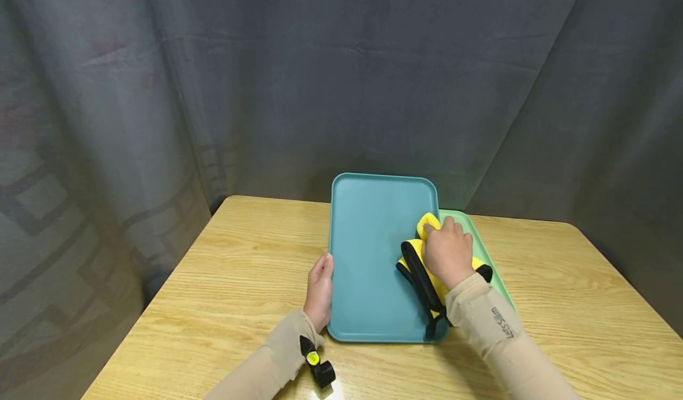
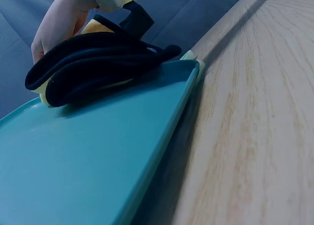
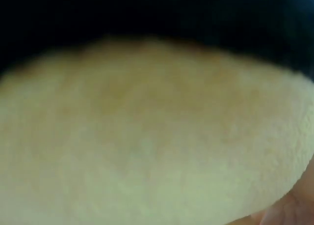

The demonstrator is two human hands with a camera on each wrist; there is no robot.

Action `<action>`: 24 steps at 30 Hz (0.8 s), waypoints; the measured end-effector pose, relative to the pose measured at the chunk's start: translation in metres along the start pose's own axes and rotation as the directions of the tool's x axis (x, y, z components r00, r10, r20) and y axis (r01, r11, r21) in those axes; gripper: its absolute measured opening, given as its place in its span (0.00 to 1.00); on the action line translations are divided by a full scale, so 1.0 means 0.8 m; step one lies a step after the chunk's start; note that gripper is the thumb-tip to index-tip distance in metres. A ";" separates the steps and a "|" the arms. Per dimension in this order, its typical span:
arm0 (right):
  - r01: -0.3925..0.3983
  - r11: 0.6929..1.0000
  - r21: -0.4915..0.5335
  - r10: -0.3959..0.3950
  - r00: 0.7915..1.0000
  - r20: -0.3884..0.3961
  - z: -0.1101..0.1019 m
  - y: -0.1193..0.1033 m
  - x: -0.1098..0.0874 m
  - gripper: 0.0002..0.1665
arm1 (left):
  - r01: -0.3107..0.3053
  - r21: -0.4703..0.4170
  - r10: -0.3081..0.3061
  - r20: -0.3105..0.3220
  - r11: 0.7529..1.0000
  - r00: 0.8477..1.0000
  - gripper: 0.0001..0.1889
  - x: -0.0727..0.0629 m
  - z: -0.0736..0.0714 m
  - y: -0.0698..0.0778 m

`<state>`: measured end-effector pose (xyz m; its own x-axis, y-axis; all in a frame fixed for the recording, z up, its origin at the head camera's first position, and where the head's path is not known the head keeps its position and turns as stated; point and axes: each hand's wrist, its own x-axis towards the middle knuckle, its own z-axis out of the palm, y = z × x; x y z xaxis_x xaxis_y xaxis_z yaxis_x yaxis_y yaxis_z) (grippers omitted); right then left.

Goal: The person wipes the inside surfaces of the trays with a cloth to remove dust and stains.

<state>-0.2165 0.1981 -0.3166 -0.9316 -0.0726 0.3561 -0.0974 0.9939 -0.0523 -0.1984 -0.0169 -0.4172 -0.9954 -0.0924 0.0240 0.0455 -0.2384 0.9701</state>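
Note:
A blue tray (image 1: pixel 376 252) lies with its long side running away from me. My left hand (image 1: pixel 319 293) grips its left rim, thumb along the edge and the other fingers hidden. On the tray's right side, my right hand (image 1: pixel 448 252) clutches a bunched yellow and black cloth (image 1: pixel 427 269), fingers curled into it. Seen in the left wrist view, the cloth (image 2: pixel 98 63) lies folded on the tray surface with its black side facing the camera. Yellow cloth fabric (image 3: pixel 157 136) fills most of the right wrist view, blurred.
A light green tray (image 1: pixel 480 246) shows from under the blue tray's right side. Both are on a wooden table (image 1: pixel 256 258), with a grey curtain (image 1: pixel 341 92) hanging behind it. A black strap (image 1: pixel 320 367) dangles from my left wrist.

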 end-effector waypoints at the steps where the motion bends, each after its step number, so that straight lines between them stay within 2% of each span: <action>1: -0.002 1.000 0.001 0.002 1.000 0.001 0.000 0.000 0.000 0.19 | 0.003 0.001 -0.003 0.004 1.000 1.000 0.27 0.000 0.000 0.000; 11: 0.031 0.999 0.012 -0.031 0.999 -0.029 0.004 -0.004 -0.004 0.18 | 0.005 0.000 -0.005 -0.008 1.000 1.000 0.27 0.000 0.001 0.001; 18: 0.026 0.999 0.029 -0.026 1.000 -0.003 0.003 -0.014 -0.005 0.19 | 0.005 -0.008 -0.005 -0.006 1.000 1.000 0.27 0.000 0.001 0.001; 24: 0.066 0.998 0.011 -0.065 0.998 -0.022 0.005 -0.024 -0.009 0.18 | 0.006 -0.011 -0.006 -0.018 1.000 1.000 0.27 0.000 0.002 0.001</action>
<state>-0.2093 0.1788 -0.3218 -0.9153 -0.1355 0.3794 -0.1621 0.9860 -0.0389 -0.1984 -0.0158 -0.4161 -0.9940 -0.1084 0.0137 0.0406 -0.2497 0.9675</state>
